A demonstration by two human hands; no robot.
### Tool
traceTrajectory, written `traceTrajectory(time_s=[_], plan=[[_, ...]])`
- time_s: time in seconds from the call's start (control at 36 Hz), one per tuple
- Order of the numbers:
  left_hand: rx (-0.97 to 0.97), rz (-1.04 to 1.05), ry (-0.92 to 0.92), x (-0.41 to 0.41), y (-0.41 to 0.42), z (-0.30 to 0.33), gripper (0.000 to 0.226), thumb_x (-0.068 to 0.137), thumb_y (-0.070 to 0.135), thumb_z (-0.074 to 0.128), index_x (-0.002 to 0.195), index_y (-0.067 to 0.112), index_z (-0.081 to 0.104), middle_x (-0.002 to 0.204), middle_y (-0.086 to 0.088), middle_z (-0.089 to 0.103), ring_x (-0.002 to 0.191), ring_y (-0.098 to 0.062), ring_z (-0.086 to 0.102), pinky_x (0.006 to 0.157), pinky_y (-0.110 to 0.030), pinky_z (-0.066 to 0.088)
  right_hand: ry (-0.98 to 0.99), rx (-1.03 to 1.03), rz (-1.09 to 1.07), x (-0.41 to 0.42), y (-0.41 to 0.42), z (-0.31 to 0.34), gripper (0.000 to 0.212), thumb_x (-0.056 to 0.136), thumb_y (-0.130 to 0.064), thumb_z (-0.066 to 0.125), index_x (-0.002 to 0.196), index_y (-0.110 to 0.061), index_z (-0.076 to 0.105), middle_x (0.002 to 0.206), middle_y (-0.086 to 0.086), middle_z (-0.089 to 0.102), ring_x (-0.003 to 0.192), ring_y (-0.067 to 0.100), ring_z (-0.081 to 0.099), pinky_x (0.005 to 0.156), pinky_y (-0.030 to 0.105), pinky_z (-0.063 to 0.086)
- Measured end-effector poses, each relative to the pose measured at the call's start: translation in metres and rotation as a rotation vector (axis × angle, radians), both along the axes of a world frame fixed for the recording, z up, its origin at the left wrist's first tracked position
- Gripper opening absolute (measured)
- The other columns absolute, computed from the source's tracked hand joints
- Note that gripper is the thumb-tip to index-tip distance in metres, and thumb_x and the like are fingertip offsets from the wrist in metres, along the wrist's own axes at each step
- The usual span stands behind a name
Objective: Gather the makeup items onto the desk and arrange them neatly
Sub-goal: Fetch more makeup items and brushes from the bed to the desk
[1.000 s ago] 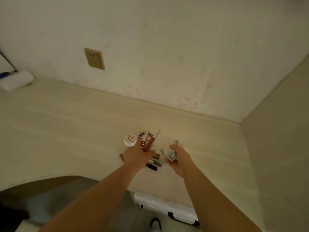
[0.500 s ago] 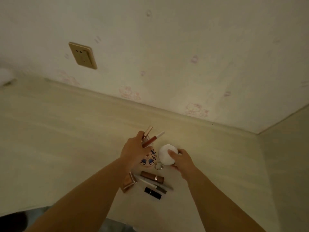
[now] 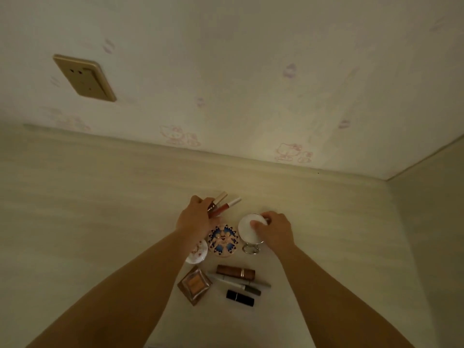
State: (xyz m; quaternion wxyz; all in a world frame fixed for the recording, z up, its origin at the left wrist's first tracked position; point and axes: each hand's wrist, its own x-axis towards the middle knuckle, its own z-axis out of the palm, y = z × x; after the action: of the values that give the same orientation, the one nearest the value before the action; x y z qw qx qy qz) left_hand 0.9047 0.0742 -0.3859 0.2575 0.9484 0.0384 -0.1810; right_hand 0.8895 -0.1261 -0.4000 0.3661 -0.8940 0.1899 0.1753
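My left hand (image 3: 194, 218) grips two lip gloss tubes (image 3: 224, 205), their caps pointing up and right above the pale desk (image 3: 88, 222). My right hand (image 3: 275, 229) holds a small round white mirror (image 3: 247, 228) on a wire stand (image 3: 251, 248), which rests on the desk. Between the hands lies a round compact with a blue heart pattern (image 3: 223, 240). A white round compact (image 3: 198, 252) is partly hidden under my left forearm. Nearer me lie a square bronze blush case (image 3: 194, 285), a brown lipstick (image 3: 235, 271), two slim pencils (image 3: 241, 285) and a black lipstick (image 3: 239, 297).
The desk runs back to a wall with cartoon-cat wallpaper (image 3: 292, 151) and a gold socket plate (image 3: 84, 77). A side panel (image 3: 431, 234) closes the desk on the right. Bare desk surface stretches to the left of the items.
The view has dipped closer to the desk. My right hand has set the mirror upright on its stand. My left hand still holds the two tubes, slightly farther back.
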Motion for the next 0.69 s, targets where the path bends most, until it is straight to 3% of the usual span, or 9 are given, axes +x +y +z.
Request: traceTrajectory(time_s=[0.08, 0.22, 0.47, 0.69], plan=[[0.000, -0.014, 0.030, 0.002, 0.001, -0.005, 0.056, 0.086, 0.044, 0.061, 0.135, 0.026, 0.042, 0.123, -0.006, 0.041, 0.105, -0.026, 0.055, 0.088, -0.034, 0.047, -0.024, -0.104, 0.056, 0.000, 0.007, 0.003, 0.044, 0.083, -0.036, 0.065, 0.122, -0.018, 0.055, 0.125, 0.007, 0.046, 0.113, 0.023, 0.048, 0.088, 0.029, 0.041], [-0.046, -0.001, 0.035, 0.002, 0.003, -0.012, 0.057, 0.086, 0.045, 0.061, 0.137, 0.031, 0.041, 0.122, -0.005, 0.041, 0.107, -0.025, 0.054, 0.090, -0.033, 0.046, -0.063, -0.288, 0.341, -0.007, 0.020, 0.009, 0.064, 0.079, -0.047, 0.064, 0.133, -0.024, 0.040, 0.131, 0.003, 0.035, 0.121, 0.023, 0.033, 0.096, 0.031, 0.037], [-0.003, -0.070, 0.033, -0.001, 0.005, -0.019, 0.054, 0.091, 0.044, 0.053, 0.141, 0.028, 0.039, 0.130, -0.006, 0.034, 0.114, -0.025, 0.049, 0.097, -0.035, 0.044, -0.066, -0.338, 0.396, -0.009, 0.025, 0.011, 0.069, 0.079, -0.048, 0.066, 0.137, -0.026, 0.036, 0.133, 0.001, 0.034, 0.123, 0.021, 0.031, 0.097, 0.032, 0.041], [0.133, -0.192, -0.020, -0.009, 0.002, -0.019, 0.051, 0.097, 0.043, 0.038, 0.145, 0.031, 0.027, 0.136, -0.005, 0.030, 0.123, -0.025, 0.030, 0.100, -0.036, 0.040, -0.064, -0.393, 0.426, -0.014, 0.029, 0.007, 0.067, 0.083, -0.049, 0.059, 0.141, -0.029, 0.030, 0.137, 0.002, 0.032, 0.124, 0.024, 0.029, 0.099, 0.033, 0.041]])
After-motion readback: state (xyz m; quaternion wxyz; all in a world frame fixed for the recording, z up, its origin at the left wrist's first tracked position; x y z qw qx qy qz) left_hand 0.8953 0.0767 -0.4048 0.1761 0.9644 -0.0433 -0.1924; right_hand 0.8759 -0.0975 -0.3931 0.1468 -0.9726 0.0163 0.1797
